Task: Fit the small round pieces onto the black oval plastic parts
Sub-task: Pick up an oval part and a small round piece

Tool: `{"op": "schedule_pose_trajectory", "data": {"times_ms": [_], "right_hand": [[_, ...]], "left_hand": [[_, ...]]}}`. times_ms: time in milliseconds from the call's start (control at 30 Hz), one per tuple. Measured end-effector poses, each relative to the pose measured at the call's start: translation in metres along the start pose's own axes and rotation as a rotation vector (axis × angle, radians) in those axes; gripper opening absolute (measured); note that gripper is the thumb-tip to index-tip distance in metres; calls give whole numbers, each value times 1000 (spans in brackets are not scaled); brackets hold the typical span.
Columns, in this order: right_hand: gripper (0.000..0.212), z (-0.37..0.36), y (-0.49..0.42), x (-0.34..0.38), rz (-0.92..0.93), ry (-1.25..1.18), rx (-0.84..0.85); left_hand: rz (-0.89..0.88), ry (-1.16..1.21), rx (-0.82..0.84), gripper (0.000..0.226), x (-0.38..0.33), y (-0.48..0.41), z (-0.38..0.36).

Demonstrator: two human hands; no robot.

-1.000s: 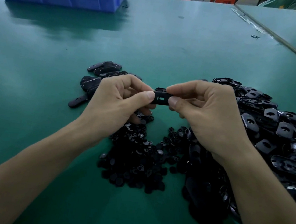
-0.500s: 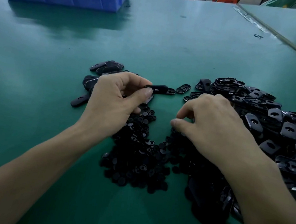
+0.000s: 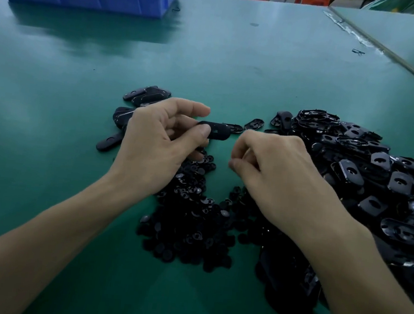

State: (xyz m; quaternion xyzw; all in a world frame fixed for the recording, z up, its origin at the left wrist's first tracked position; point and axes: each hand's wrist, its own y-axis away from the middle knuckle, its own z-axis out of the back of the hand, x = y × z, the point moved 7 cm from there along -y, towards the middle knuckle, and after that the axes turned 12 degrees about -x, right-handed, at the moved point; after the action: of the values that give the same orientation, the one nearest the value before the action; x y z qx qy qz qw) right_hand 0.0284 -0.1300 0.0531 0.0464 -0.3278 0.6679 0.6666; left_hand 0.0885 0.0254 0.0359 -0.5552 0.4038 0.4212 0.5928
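Black oval part [image 3: 216, 131] pinched by left hand [image 3: 158, 146], right hand [image 3: 276, 169] beside (grip unclear)

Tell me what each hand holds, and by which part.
Left hand pinches the black oval plastic part by its left end; right hand is curled, and whether it holds anything cannot be told.

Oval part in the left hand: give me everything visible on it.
The oval part is flat, elongated, black with rounded ends, matte plastic by its look, with a small opening or mark in its face. It lies roughly level, long axis left to right, above the green table. The left hand pinches its left end between thumb and fingers; its right end juts free. The right hand does not touch it.
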Motion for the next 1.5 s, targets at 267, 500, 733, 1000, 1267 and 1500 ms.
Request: {"op": "schedule_pose_trajectory", "data": {"times_ms": [267, 500, 733, 1000, 1267, 1500], "right_hand": [[8, 5, -4, 1, -29, -291, -200], [16, 3, -7, -17, -213, -582, -203], [13, 0, -7, -19, -229, -622, -214], [12, -3, -5, -17, -216, -591, -181], [16, 1, -4, -11, -193, -577, -185], [19, 3, -3, -8, -177, -529, -202]], "left_hand": [[12, -54, -7, 23, 4, -1, 0], [50, 28, 26, 16, 0, 4, -5], [54, 45, 36, 18, -4, 8, -7], [81, 93, 35, 17, -8, 11, -9], [27, 51, 76, 19, -13, 13, -11], [-41, -4, 71, 19, -16, 14, -11]]}}
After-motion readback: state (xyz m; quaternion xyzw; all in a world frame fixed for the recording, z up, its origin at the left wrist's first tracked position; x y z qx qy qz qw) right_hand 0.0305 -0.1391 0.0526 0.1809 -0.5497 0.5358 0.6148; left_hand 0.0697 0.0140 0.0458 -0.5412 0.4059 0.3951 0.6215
